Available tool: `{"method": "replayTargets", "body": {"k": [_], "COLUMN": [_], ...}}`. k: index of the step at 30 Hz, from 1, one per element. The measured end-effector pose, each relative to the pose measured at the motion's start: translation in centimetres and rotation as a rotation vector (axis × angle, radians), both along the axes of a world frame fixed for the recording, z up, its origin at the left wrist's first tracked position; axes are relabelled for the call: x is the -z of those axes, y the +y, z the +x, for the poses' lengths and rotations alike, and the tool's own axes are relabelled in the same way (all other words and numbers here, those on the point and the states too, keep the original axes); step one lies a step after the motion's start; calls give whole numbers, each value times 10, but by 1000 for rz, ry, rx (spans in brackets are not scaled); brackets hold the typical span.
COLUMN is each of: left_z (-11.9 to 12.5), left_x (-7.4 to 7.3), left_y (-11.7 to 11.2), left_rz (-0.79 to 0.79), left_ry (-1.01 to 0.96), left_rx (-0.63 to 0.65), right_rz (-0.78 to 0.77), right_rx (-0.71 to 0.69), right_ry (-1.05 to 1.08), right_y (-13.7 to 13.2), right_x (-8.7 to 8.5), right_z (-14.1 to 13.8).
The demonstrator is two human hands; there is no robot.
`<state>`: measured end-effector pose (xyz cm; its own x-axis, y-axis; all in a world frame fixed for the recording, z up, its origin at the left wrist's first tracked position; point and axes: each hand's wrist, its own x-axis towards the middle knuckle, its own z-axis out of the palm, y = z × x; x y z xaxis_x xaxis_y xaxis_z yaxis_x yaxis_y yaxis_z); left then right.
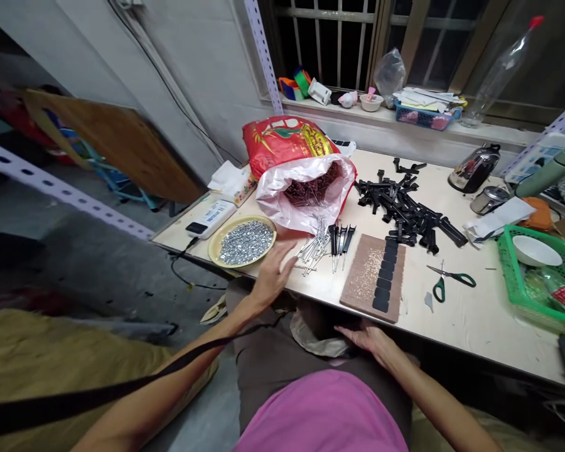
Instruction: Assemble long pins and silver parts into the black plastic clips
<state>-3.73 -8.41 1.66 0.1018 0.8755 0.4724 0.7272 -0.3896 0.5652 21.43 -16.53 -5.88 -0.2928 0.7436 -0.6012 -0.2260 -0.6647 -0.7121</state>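
Note:
My left hand (270, 277) hangs over the table's front edge with its fingers apart, between a yellow plate (212, 252) of small silvery metal pieces and a loose pile of thin metal rods (312, 252). Below the edge, my right hand (368, 338) is stretched out by a pale bag (317, 342) at my lap; I see nothing in it. Black plastic pieces with metal rods (341, 242) lie right of the loose rods. Beside them is a brown board (361, 276) bearing a column of flat black pieces (385, 279). Behind, an opened red sack (289, 141) shows dark reddish, thin contents.
A heap of black plastic parts (405, 207) covers the table's middle back. Scissors (447, 276) and a green basket (511, 276) lie to the right. A kettle (475, 168) stands at the back. A power strip (211, 218) is at the left, its cord hanging off the edge.

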Motion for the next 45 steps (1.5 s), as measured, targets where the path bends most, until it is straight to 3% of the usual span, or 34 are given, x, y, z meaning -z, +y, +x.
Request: {"method": "replayTargets", "body": {"k": [3, 5, 6, 7, 9, 11, 13, 15, 17, 20, 28, 33, 38, 41, 45], "left_z": [-43, -70, -81, -91, -106, -113, -115, -113, -112, -112, -109, -110, -110, -107, -102], "left_x": [0, 1, 2, 3, 4, 4, 2, 1, 0, 3, 6, 9, 9, 6, 4], "left_y": [7, 17, 23, 30, 46, 60, 71, 78, 83, 88, 97, 100, 100, 99, 97], "left_rz": [8, -10, -31, -62, -145, -236, -300, -334, -360, -388, -378, -393, -411, -427, -442], "left_ry": [101, 179, 223, 266, 343, 399, 439, 473, 500, 512, 462, 425, 411, 408, 383], "left_rx": [-113, -189, -226, -255, -277, -255, -220, -182, -142, -114, -143, -184, -200, -208, -241], "right_rz": [-115, 44, 244, 509, 1088, 1462, 1645, 1759, 1843, 1896, 2009, 1971, 1900, 1861, 1728], "right_rx": [-117, -321, -445, -557, -626, -721, -862, -1035, -1181, -1281, -1141, -770, -341, -250, -230], "right_ry": [-26, -59, -124, -238, -620, -999, -1255, -1378, -1404, -1368, -1204, -1048, -1112, -1093, -1018], "right_y": [-23, -32, -29, -20, 18, 69, 116, 149, 165, 174, 182, 188, 192, 191, 184], "right_x": [-17, -39, -51, -63, -82, -94, -98, -99, -97, -94, -87, -84, -96, -103, -106], "right_z": [-13, -18, -18, -17, -14, -13, -14, -15, -16, -14, -10, -17, -36, -42, -45]}}
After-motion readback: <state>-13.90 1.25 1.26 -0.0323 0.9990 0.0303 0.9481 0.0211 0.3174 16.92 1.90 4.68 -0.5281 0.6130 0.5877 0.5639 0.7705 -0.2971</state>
